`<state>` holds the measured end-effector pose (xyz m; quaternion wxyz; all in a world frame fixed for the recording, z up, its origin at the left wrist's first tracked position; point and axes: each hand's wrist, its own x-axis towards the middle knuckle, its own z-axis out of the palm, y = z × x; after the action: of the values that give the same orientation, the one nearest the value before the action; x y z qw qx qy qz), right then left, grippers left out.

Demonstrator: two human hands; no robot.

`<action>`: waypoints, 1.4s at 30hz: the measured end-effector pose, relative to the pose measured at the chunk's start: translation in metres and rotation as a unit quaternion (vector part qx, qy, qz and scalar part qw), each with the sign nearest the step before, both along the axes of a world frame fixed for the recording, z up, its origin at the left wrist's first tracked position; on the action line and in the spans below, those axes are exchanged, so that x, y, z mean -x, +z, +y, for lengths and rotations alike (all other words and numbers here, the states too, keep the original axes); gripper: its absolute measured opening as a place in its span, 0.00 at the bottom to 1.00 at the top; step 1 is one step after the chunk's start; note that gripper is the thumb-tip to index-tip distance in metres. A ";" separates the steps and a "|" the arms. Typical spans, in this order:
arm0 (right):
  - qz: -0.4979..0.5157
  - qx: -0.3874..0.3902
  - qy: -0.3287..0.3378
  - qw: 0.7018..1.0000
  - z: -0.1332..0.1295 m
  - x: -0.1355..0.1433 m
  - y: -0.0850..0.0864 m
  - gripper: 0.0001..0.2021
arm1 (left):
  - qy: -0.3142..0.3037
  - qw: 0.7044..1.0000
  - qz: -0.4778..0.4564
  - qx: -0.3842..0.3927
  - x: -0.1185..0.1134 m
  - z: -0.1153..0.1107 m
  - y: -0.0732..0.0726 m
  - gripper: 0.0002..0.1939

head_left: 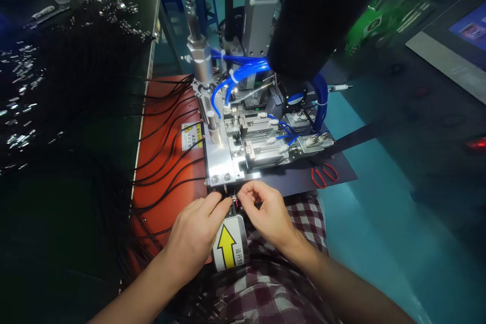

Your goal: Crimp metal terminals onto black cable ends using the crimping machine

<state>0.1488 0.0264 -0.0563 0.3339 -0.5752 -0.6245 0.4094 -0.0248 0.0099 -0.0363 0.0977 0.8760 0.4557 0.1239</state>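
At the front end of the metal machine (224, 164), my two hands come together over a narrow track. My left hand (195, 230) is closed, thumb and forefinger pinched at a tiny part that the fingers mostly cover. Opposite it, my right hand (268, 207) also pinches with thumb and forefinger, close to the left fingertips. Thin, pale wire-like ends and a spot of red show between them, too small to name. Just below the fingers is a white label with a yellow arrow (227, 248). Several black cables (167, 190) lead across the orange plate to the machine's left side.
Red-handled scissors (324, 175) lie on the dark base plate at right. Blue air hoses (246, 68) arch over the machine. A big heap of black cables with shiny ends (76, 81) covers the left table. A black post (319, 15) rises close ahead; a blue stool (203, 5) stands behind.
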 end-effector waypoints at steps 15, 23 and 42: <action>0.103 0.118 -0.039 0.987 -0.002 0.000 -0.016 0.08 | -0.002 1.000 -0.020 0.003 0.000 0.000 0.000 0.17; 0.039 0.049 -0.018 0.998 -0.002 0.007 -0.001 0.07 | 0.006 1.000 -0.009 -0.004 -0.001 0.000 -0.001 0.16; 0.204 0.231 -0.038 0.951 -0.013 0.002 -0.012 0.13 | 0.011 0.999 -0.042 -0.014 0.000 0.002 -0.001 0.14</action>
<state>0.1468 0.0135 -0.0678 0.3276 -0.5641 -0.4094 0.6379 -0.0243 0.0115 -0.0375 0.1028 0.8661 0.4593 0.1686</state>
